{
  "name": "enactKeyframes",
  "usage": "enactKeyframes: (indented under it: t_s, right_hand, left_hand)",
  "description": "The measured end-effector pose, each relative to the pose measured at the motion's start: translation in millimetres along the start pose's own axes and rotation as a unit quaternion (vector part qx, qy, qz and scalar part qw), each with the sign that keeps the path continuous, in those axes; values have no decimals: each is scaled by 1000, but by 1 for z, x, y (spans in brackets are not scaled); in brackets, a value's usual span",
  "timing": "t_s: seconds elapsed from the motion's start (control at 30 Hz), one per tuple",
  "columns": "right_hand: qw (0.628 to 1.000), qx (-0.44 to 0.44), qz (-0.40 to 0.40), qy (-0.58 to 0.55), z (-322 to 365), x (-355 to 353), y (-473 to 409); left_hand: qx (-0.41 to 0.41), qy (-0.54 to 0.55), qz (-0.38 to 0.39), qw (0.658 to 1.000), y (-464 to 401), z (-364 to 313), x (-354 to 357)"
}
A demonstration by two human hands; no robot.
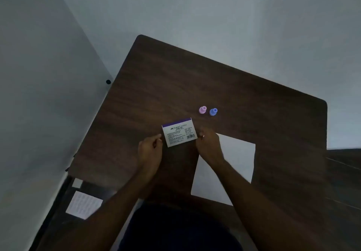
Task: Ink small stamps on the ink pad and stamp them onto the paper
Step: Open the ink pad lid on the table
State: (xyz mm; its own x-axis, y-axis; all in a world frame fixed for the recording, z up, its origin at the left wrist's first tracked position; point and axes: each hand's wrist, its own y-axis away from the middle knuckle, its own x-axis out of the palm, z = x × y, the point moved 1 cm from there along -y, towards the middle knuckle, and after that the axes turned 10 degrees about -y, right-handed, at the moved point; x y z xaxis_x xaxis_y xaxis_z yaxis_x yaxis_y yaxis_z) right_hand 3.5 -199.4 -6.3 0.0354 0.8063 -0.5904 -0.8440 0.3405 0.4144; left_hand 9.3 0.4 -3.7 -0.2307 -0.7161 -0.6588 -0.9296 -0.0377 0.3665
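Observation:
The stamp pad box (pixel 179 132), white with a purple strip and printed text, lies on the dark wooden table (pixel 254 104). My left hand (pixel 150 150) sits at its left edge, fingertips curled near the box. My right hand (pixel 209 143) is at its right edge, fingertips at the box's corner. Whether either hand grips the box is unclear. A pink stamp (pixel 202 110) and a blue stamp (pixel 213 111) stand side by side beyond the box. A white sheet of paper (pixel 238 164) lies to the right, partly under my right forearm.
A grey wall rises to the left and behind the table. Below the table's left edge, a white perforated sheet (pixel 84 204) and a small white square (pixel 77 183) lie on the dark floor.

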Motion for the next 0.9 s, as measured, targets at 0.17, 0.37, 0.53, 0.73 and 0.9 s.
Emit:
enactKeyframes:
  t_s: [0.17, 0.37, 0.53, 0.73, 0.9]
  right_hand:
    - [1000, 12, 11, 5, -4, 8, -1]
    - [1000, 3, 2, 5, -7, 10, -2]
    - [1000, 0, -3, -19, -5, 3, -4]
    - [994, -76, -60, -57, 9, -11, -16]
    - [991, -25, -56, -118, 19, -5, -36]
  left_hand:
    - [-17, -7, 46, 999, 3, 3, 6]
    - [-24, 2, 76, 997, 8, 1, 14]
    - [-32, 25, 53, 998, 8, -5, 10]
    - [10, 21, 21, 1000, -1, -16, -3]
    - [6, 57, -8, 998, -22, -27, -18]
